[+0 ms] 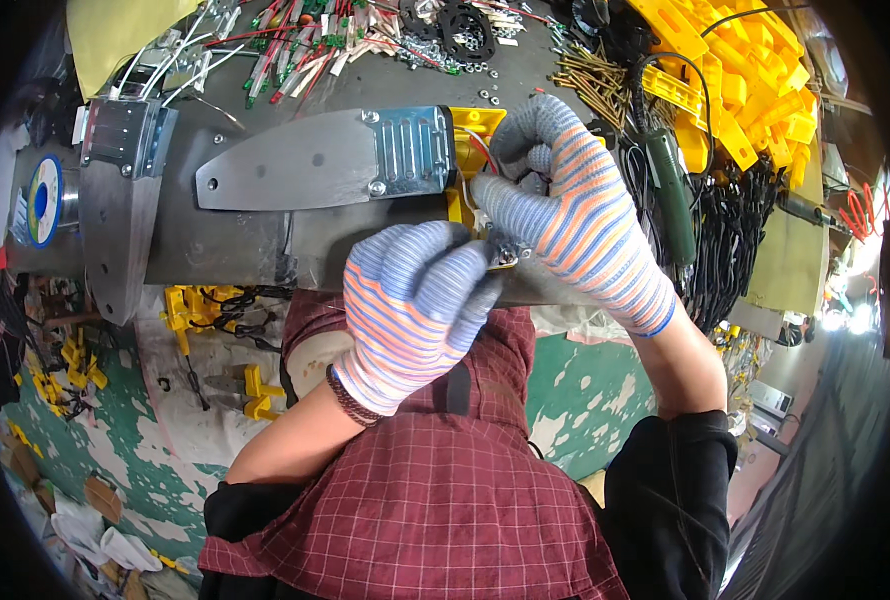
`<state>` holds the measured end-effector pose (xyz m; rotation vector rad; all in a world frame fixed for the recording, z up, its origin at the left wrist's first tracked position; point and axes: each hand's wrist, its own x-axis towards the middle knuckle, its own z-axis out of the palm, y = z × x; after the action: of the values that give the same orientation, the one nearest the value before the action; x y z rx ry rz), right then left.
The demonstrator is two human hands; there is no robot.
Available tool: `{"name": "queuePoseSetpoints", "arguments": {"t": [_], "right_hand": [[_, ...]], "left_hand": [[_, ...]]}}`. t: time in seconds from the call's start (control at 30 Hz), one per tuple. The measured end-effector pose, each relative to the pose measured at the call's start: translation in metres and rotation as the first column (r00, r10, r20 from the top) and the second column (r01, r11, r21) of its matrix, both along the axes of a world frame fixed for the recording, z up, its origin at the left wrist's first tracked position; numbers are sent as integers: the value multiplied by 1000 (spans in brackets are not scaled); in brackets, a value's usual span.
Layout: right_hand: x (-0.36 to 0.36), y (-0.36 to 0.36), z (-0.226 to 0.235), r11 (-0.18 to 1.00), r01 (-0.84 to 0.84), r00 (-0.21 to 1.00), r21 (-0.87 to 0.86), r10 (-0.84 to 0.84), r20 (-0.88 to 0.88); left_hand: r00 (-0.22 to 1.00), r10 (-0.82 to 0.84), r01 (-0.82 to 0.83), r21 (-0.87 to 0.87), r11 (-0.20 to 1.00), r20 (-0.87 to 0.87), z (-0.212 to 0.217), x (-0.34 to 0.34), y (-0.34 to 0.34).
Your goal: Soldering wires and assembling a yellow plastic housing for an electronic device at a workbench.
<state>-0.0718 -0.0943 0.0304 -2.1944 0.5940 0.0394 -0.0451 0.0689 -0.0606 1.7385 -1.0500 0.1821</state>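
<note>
At seven o'clock from the yellow housing [479, 117], the left hand [407, 305] curls inward, its grip hidden. At four, the right hand [585, 195] draws thumb and fingers together, contents unclear. The housing lies on the bench [205, 245], metal plate [295, 165] toward nine; likely wiring, needing steady fingertip placement next.

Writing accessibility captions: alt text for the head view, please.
Striped-gloved left hand and right hand work at the yellow housing of a piece with a flat gray metal plate, at a dark workbench. A similar plated piece and a spool sit left; yellow plastic parts and a green tool sit right. Red-and-green wired parts lie beyond.
</note>
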Motion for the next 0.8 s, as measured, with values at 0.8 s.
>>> {"name": "queuePoseSetpoints", "arguments": {"t": [0.8], "right_hand": [[-4,-13,1,948,-8,997,318,-16,73]], "left_hand": [[954,29,19,154,988,-298,29,23,-13]]}}
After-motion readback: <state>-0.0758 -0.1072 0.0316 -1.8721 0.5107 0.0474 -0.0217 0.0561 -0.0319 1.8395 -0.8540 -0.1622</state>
